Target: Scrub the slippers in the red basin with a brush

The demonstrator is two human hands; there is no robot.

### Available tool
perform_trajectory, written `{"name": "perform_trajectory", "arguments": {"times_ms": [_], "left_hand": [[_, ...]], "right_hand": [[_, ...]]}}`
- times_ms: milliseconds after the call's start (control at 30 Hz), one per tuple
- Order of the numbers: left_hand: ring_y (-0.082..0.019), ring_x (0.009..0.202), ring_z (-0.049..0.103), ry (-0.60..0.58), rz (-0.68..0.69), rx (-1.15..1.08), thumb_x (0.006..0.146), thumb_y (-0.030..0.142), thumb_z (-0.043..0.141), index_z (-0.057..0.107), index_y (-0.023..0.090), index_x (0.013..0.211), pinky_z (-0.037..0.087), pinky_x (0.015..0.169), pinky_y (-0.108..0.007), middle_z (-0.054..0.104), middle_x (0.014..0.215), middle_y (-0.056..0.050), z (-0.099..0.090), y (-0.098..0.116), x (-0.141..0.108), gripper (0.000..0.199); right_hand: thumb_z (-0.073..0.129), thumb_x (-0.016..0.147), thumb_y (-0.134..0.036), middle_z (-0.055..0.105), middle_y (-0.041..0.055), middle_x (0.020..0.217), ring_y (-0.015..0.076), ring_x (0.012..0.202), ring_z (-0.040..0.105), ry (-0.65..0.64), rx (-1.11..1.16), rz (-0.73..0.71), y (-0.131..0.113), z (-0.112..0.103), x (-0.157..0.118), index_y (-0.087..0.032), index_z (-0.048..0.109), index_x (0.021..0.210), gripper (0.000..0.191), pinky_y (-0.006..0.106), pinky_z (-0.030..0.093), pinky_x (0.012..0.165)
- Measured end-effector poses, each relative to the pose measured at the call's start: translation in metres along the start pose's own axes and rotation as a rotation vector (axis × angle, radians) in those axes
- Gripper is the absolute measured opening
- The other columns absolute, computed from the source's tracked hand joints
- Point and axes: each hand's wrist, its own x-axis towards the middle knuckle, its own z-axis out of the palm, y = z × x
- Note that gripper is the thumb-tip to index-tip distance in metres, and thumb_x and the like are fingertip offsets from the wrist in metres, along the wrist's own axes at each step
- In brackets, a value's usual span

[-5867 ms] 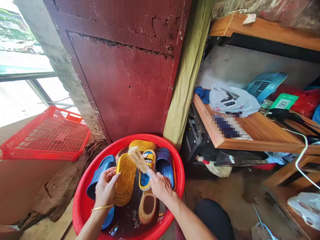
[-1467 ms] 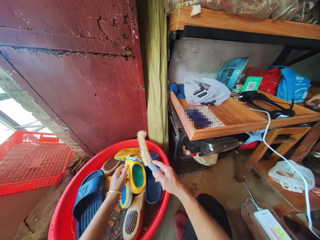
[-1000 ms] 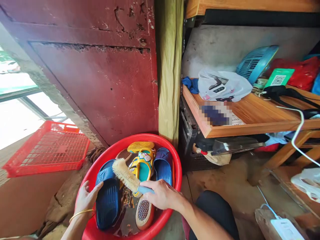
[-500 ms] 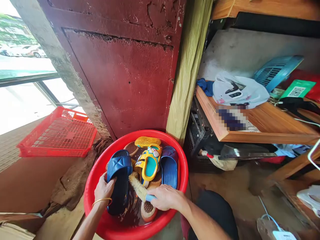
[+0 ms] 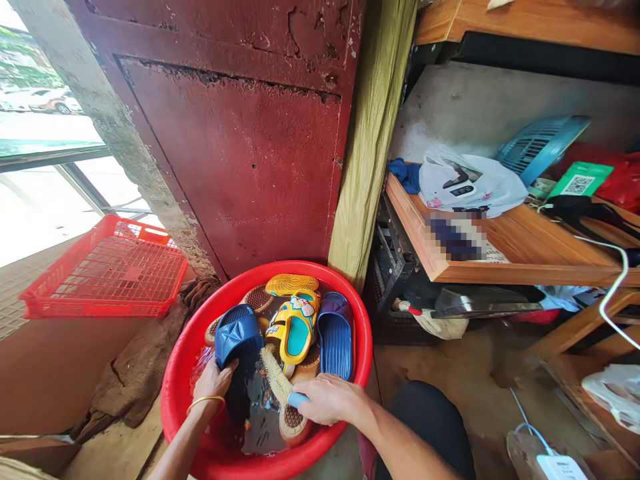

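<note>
My left hand (image 5: 214, 381) grips the side of a dark blue slipper (image 5: 239, 333), whose heel end dips into murky water in a red basin (image 5: 367, 340). In my right hand (image 5: 327, 399) is a scrubbing brush (image 5: 275, 377) with pale bristles and a light blue handle; its head points up and left, between the slipper and a yellow sandal (image 5: 299, 331). A second blue slipper (image 5: 336, 340) leans at the basin's right side. Another yellow sandal (image 5: 291, 285) lies sole up at the back. A tan sole (image 5: 293, 421) shows below the brush.
A red plastic crate (image 5: 107, 273) sits to the left, near brown sacking (image 5: 130, 373). Behind the basin stands a maroon door (image 5: 240, 167). On the right, a wooden shelf (image 5: 525, 272) holds a white plastic bag (image 5: 470, 183) and a blue fan (image 5: 543, 147).
The slipper in my left hand has been lowered, its heel end now in the water, which ripples and splashes. The brush has stayed near the same place. The view has shifted slightly.
</note>
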Motion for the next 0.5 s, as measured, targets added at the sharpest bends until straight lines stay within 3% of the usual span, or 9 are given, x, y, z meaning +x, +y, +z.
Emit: {"name": "perform_trajectory", "arguments": {"times_ms": [167, 500], "left_hand": [[-0.037, 0.089, 0.071, -0.013, -0.024, 0.044, 0.079, 0.05, 0.049, 0.061, 0.018, 0.092, 0.052, 0.074, -0.042, 0.073, 0.089, -0.017, -0.0008, 0.0006, 0.0024, 0.036], [-0.037, 0.086, 0.072, -0.025, -0.024, 0.054, 0.08, 0.051, 0.05, 0.062, 0.017, 0.093, 0.053, 0.073, -0.042, 0.074, 0.091, -0.019, 0.0027, -0.0033, 0.0036, 0.038]], "right_hand": [[0.047, 0.087, -0.03, 0.077, 0.0037, 0.091, 0.0233, 0.085, 0.072, -0.003, 0.005, 0.015, 0.0015, 0.0023, -0.0001, -0.028, 0.071, 0.106, 0.031, 0.03, 0.051, 0.073], [0.047, 0.087, -0.032, 0.077, 0.0037, 0.096, 0.0242, 0.09, 0.072, -0.02, 0.003, 0.021, 0.0001, 0.0011, 0.0004, -0.028, 0.071, 0.108, 0.032, 0.032, 0.051, 0.076]]}}
